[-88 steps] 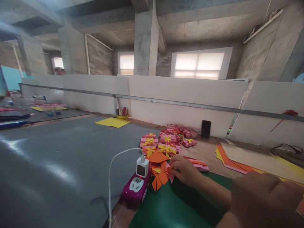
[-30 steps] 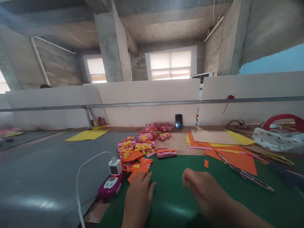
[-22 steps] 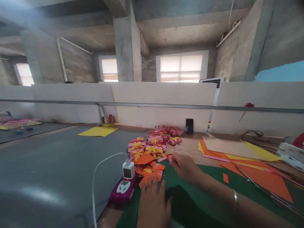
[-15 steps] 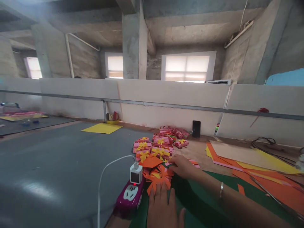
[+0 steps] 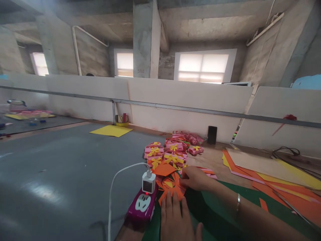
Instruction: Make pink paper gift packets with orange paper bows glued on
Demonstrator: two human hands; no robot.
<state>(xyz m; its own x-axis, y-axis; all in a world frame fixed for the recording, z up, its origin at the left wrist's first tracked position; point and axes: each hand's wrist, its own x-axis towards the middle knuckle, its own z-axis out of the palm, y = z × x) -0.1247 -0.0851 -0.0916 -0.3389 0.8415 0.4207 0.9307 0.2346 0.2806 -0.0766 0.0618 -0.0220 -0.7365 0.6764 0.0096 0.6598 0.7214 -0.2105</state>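
My left hand (image 5: 177, 216) lies flat with fingers stretched out over the lower part of a pile of orange paper cutouts (image 5: 167, 182), some folded and some cut into strips. At the pile's right edge is my right hand (image 5: 194, 178), its fingers curled down and closed; their tips are partly hidden, so what they pinch cannot be made out. A silver bracelet (image 5: 238, 202) circles the right wrist. Just beyond the pile sit several pink folded paper pieces with yellow bows (image 5: 174, 157). Under both hands is a dark green mat (image 5: 213, 214).
Left of the pile, a purple power strip (image 5: 141, 206) holds a white charger (image 5: 148, 182) with a white cable. Coloured paper sheets (image 5: 265, 167) and scissors (image 5: 292, 209) lie on the right. A black phone (image 5: 212, 135) leans on the white partition. Yellow paper (image 5: 111, 131) lies at the back left.
My right hand's fingers have curled in closer at the pile's right edge. My left hand stays flat on the orange paper. The whole view has shifted slightly.
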